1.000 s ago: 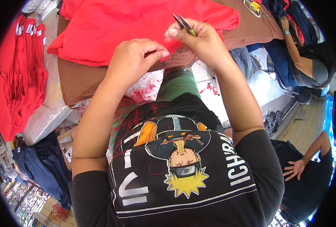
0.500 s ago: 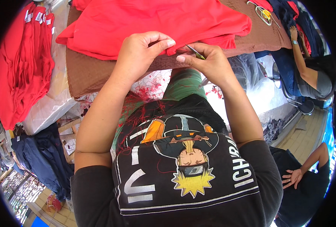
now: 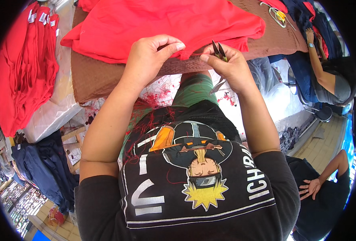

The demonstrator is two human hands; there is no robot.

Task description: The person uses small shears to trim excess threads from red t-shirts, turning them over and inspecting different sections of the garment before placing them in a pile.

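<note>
Head view, left hand (image 3: 148, 60) pinching soft red fabric (image 3: 166, 22) hem, right hand (image 3: 230, 68) gripping slim metal snips (image 3: 219, 50)

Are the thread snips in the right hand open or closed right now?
Open: the snips in the right hand show two blade tips slightly apart beside the red shirt.

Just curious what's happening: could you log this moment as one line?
left hand: pinching red cloth garment edge | right hand: holding small metal thread snips | brown table cover
</note>
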